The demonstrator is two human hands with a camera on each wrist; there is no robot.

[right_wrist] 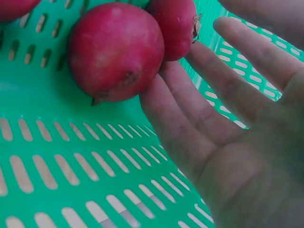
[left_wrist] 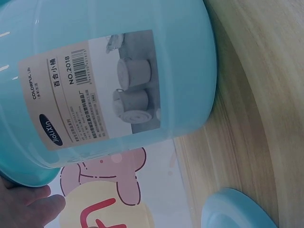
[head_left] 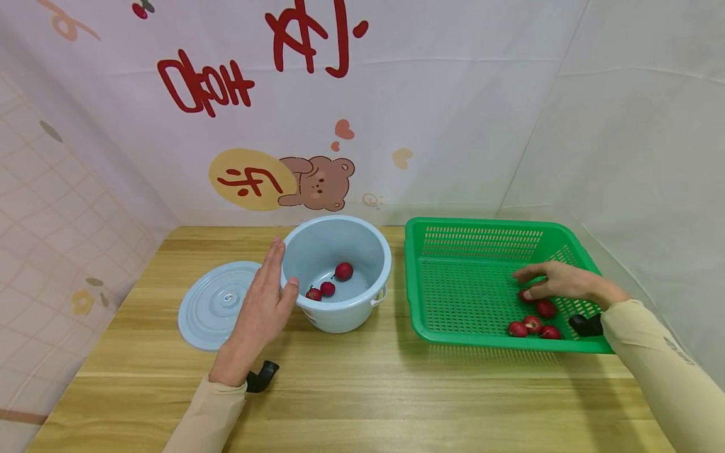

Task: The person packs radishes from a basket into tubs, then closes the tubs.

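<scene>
My left hand (head_left: 260,308) is at the left side of the light blue bucket (head_left: 340,319), fingers straight and thumb by the rim. Three red radishes (head_left: 343,271) lie in the bucket. In the left wrist view the bucket's wall (left_wrist: 185,71) with its label fills most of the picture. Over the right part of the green basket (head_left: 464,289), my right hand (head_left: 557,281) reaches down with fingers extended. The right wrist view shows its fingers against a round radish (right_wrist: 116,52) and a second radish (right_wrist: 176,26) near the fingertips, neither gripped.
A light blue lid (head_left: 206,314) lies flat on the wooden table (head_left: 362,390), left of the bucket. More radishes (head_left: 532,324) sit in the basket's front right corner. Behind the table hangs a printed white cloth (head_left: 453,113).
</scene>
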